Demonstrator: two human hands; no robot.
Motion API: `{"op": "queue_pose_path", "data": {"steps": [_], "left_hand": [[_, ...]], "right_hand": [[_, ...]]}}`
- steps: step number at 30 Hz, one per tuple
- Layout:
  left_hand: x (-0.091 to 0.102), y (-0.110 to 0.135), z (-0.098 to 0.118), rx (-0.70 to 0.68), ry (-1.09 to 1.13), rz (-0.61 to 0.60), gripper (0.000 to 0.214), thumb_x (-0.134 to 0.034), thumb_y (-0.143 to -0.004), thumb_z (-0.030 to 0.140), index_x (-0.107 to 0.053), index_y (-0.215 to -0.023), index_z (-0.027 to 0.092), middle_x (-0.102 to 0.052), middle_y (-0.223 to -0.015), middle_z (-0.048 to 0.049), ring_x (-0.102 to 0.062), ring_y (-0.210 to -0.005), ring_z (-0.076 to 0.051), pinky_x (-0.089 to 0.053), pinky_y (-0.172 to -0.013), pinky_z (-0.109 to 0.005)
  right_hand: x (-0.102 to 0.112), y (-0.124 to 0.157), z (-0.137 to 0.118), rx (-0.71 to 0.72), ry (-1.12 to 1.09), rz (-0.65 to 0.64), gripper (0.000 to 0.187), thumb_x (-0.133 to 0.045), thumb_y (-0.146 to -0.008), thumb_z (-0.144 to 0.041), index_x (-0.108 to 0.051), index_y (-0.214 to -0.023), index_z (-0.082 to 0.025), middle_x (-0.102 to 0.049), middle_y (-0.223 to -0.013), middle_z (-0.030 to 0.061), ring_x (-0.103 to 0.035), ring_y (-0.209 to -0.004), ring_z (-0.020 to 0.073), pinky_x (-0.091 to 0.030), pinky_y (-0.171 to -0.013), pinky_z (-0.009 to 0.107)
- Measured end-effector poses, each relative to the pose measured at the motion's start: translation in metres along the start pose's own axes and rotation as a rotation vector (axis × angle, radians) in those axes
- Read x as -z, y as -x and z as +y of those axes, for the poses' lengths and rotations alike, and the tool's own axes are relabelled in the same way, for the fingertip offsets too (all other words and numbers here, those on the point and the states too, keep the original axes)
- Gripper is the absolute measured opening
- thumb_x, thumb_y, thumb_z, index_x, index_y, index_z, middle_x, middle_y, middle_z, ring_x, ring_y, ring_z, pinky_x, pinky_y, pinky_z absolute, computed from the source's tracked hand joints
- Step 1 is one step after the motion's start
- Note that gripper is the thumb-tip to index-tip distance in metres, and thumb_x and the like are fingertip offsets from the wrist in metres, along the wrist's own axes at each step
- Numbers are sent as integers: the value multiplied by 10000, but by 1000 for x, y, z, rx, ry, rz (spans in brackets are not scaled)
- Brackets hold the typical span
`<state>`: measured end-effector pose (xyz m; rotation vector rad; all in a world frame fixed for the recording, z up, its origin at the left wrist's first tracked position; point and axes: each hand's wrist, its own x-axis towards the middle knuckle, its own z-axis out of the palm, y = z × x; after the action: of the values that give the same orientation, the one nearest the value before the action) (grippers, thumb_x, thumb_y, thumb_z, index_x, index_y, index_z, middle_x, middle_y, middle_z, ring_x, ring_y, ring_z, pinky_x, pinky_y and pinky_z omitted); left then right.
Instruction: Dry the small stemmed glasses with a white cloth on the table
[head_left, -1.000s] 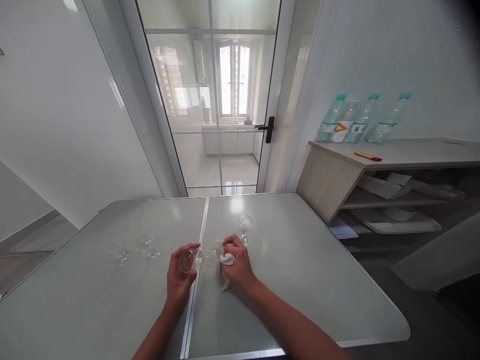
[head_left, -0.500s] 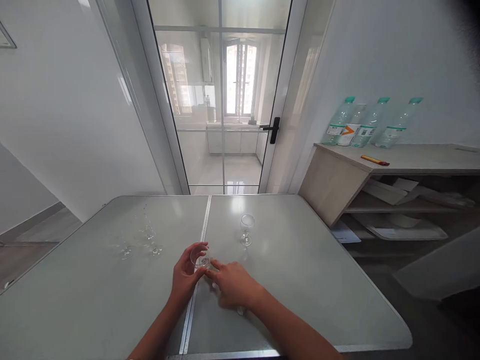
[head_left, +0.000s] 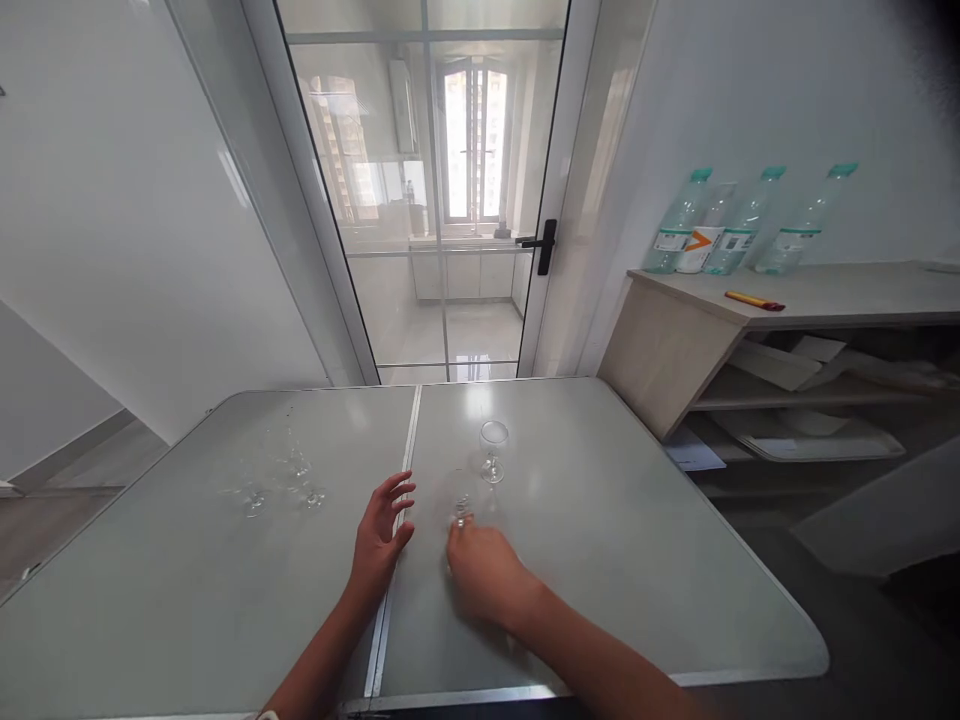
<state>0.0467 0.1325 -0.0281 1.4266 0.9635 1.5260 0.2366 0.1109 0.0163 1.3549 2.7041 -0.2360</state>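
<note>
My right hand point(head_left: 491, 572) is closed, its fingertips pinching the stem of a clear wine glass point(head_left: 462, 503) over the table's right half. That glass's bowl is blurred and faint, and I cannot tell whether its rim touches the tabletop. Just beyond it, another clear wine glass point(head_left: 493, 455) stands upright. To the left, by the metal seam, my left hand point(head_left: 381, 530) is open and empty, with fingers apart and curved.
Several clear stemmed glasses point(head_left: 296, 468) stand at the left on the grey table point(head_left: 187, 600). Past the table's far edge is a glazed door point(head_left: 480, 330). A wooden shelf unit point(head_left: 660, 360) at the right bears plastic bottles point(head_left: 731, 245).
The glass has left my left hand, which has opened. My right hand now grips it by the stem, to the right of the seam. The view has shifted slightly.
</note>
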Motion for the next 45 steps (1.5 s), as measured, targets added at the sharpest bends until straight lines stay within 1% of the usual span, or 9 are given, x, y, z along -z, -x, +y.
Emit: {"op": "queue_pose_path", "data": {"steps": [3, 5, 9, 12, 20, 26, 32, 38, 45], "left_hand": [[1, 1, 4, -16, -60, 31, 462, -684, -896, 521, -619, -1257, 240, -563, -1356, -136, -591, -1134, -266, -493, -928, -369], [1, 2, 6, -22, -88, 23, 381, -631, -931, 521, -636, -1174, 227, -569, -1286, -120, -595, -1043, -235, -489, -887, -348], [0, 2, 10, -11, -129, 7, 276, -520, -1000, 449, -640, -1072, 211, -567, -1199, -96, -565, -983, -208, -466, -860, -329], [1, 2, 13, 21, -108, 52, 241, -441, -1027, 351, -631, -998, 207, -570, -1139, -81, -548, -973, -203, -452, -843, -322], [8, 3, 13, -51, -242, 78, 266, -462, -751, 56, -593, -918, 217, -549, -1028, -34, -525, -885, -174, -428, -783, -300], [24, -2, 19, -83, -348, 283, 247, -453, -764, 75, -586, -917, 216, -557, -965, -29, -557, -852, -174, -467, -768, -303], [61, -4, 39, -204, -724, 920, 285, -603, -769, 117, -573, -1041, 201, -505, -1121, -62, -531, -926, -187, -472, -836, -350], [89, -19, 35, 13, -824, 849, 737, -840, -699, 436, -445, -1272, 195, -466, -1294, -115, -548, -1100, -257, -472, -973, -469], [103, -40, 4, 170, -804, 809, 689, -727, -795, 557, -452, -1282, 155, -565, -1256, -156, -588, -1167, -319, -473, -1024, -507]], "right_hand": [[1, 13, 7, -118, -20, -41, 243, -707, -682, -60, -797, -908, -63, -740, -930, 293, -733, -890, 388, -559, -770, 423], [1, 24, 17, -213, -47, -66, 211, -678, -698, -22, -800, -860, -81, -744, -898, 278, -743, -866, 379, -557, -745, 407], [0, 43, 51, -404, -53, -83, 446, -612, -768, -37, -717, -1202, -50, -676, -1234, 321, -751, -948, 356, -566, -761, 383], [-2, 43, 80, -523, -31, -94, 713, -577, -781, -55, -466, -1484, -3, -412, -1525, 365, -748, -993, 350, -569, -808, 413], [-12, 22, 114, -604, -71, -91, 888, -537, -806, -108, -202, -1628, -124, -97, -1687, 261, -723, -1066, 337, -543, -832, 417], [-27, 23, 122, -616, -77, -73, 901, -547, -780, -110, -228, -1621, -166, -133, -1690, 242, -700, -1109, 334, -517, -860, 401], [-27, 22, 125, -620, -101, -52, 867, -540, -796, -100, -255, -1611, -180, -161, -1680, 252, -687, -1139, 330, -503, -857, 383], [-23, 50, 108, -655, -48, 22, 775, -465, -808, -31, -324, -1568, -93, -310, -1611, 299, -710, -1087, 318, -505, -823, 368], [-28, 97, 67, -463, -165, 479, 542, -517, -715, -5, -662, -1192, -217, -627, -1298, 132, -594, -1191, 298, -476, -979, 377]]}}
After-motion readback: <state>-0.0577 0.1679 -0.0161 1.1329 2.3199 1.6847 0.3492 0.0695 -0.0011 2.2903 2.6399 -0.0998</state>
